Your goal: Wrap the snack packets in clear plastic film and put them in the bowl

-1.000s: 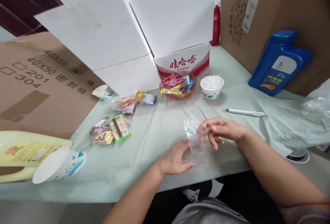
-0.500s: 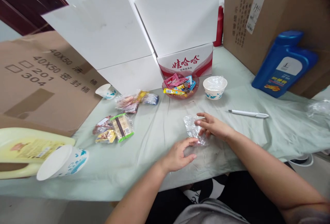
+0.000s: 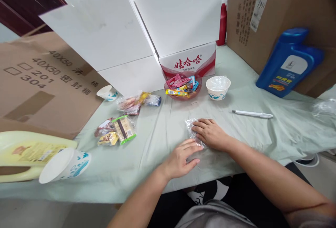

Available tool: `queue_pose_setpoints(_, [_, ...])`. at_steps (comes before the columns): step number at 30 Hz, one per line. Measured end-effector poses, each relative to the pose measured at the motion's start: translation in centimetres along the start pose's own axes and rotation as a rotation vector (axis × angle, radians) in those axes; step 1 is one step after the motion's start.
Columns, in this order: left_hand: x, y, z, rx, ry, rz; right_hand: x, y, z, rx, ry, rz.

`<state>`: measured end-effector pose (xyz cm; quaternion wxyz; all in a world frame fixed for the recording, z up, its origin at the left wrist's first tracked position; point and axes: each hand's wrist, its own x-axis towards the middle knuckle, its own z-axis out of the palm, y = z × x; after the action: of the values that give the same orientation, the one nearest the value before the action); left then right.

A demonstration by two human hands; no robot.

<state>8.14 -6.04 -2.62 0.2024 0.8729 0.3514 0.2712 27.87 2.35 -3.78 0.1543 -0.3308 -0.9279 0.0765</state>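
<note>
A crinkled clear plastic bag [image 3: 190, 127] lies flat on the cloth-covered table in front of me. My right hand [image 3: 210, 133] rests palm down over its right part, fingers stretched out and hiding much of it. At the bag's lower edge is my left hand [image 3: 182, 156], with thumb and fingers apart and the fingertips touching or very near the plastic. Beyond the hands stand a pink glass bowl [image 3: 181, 97] of wrapped snacks and a patterned paper cup [image 3: 218, 88] with clear plastic in it. A white pen [image 3: 252, 114] lies to the right.
Wrapped snacks [image 3: 124, 130] lie in two groups on the left. A paper cup [image 3: 65, 165] lies on its side by a yellow jug [image 3: 28, 154]; another cup [image 3: 107, 93] is farther back. White boxes [image 3: 186, 60], a brown carton [image 3: 52, 77] and a blue bottle [image 3: 288, 63] stand around the table.
My right hand has come down from above the plastic bag and now lies flat on it, slightly farther left. My left hand has barely moved.
</note>
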Motion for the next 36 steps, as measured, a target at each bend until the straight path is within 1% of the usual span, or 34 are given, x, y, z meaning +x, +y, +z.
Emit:
queue_pose_setpoints(1, [-0.1, 0.0, 0.0, 0.067, 0.044, 0.036, -0.1, 0.0, -0.1, 0.0, -0.006, -0.002])
queue_pose_setpoints(3, [-0.3, 0.1, -0.2, 0.179, 0.173, 0.067, -0.3, -0.1, -0.1, 0.0, -0.022, -0.01])
queue_pose_setpoints(5, [-0.3, -0.1, -0.4, 0.241, 0.315, 0.036, -0.5, -0.2, -0.1, 0.0, -0.035, -0.016])
queue_pose_setpoints(6, [-0.3, -0.2, -0.5, 0.255, 0.361, 0.012, -0.6, -0.3, 0.0, 0.002, -0.038, -0.019])
queue_pose_setpoints(7, [-0.2, -0.5, -0.6, 0.26, 0.371, -0.003, -0.6, -0.3, 0.1, 0.006, -0.038, -0.021])
queue_pose_setpoints(8, [-0.2, -0.7, -0.7, 0.261, 0.34, -0.006, -0.7, -0.3, 0.2, 0.012, -0.036, -0.024])
queue_pose_setpoints(11, [0.1, -1.6, -0.8, 0.261, 0.153, 0.015, -0.6, 0.1, -0.1, 0.052, -0.049, -0.042])
queue_pose_setpoints(13, [0.2, -2.1, -0.8, 0.258, 0.093, 0.003, -0.7, 0.4, -0.8, 0.106, -0.026, -0.039])
queue_pose_setpoints(16, [0.2, -2.2, -0.8, 0.236, 0.077, -0.03, -0.9, 0.8, -2.3, 0.205, 0.086, -0.066])
queue_pose_setpoints(18, [0.2, -2.2, -0.8, 0.231, 0.06, -0.039, -1.1, 0.7, -3.1, 0.273, 0.106, -0.151])
queue_pose_setpoints(21, [0.2, -2.2, -0.7, 0.223, 0.076, -0.048, -1.2, -0.3, -3.2, 0.333, -0.01, -0.283])
queue_pose_setpoints(23, [0.2, -2.3, -0.6, 0.208, 0.124, -0.059, -1.1, -1.2, -2.7, 0.301, -0.075, -0.296])
queue_pose_setpoints(26, [-0.2, -2.7, -0.4, 0.178, 0.205, -0.078, -1.0, -2.0, -2.2, 0.255, -0.072, -0.213])
queue_pose_setpoints(29, [-0.6, -2.8, -0.2, 0.117, 0.233, -0.122, -1.1, -2.0, -2.5, 0.349, -0.078, -0.063])
queue_pose_setpoints(31, [-0.7, -2.8, 0.1, 0.066, 0.24, -0.189, -1.0, -1.8, -2.7, 0.423, -0.075, 0.067])
queue_pose_setpoints(34, [-0.5, -2.8, 0.7, 0.018, 0.262, -0.273, -0.8, -1.3, -2.4, 0.436, -0.007, 0.236])
queue_pose_setpoints(36, [-0.2, -2.9, 1.0, 0.007, 0.28, -0.297, -0.4, -1.1, -1.7, 0.378, 0.047, 0.299])
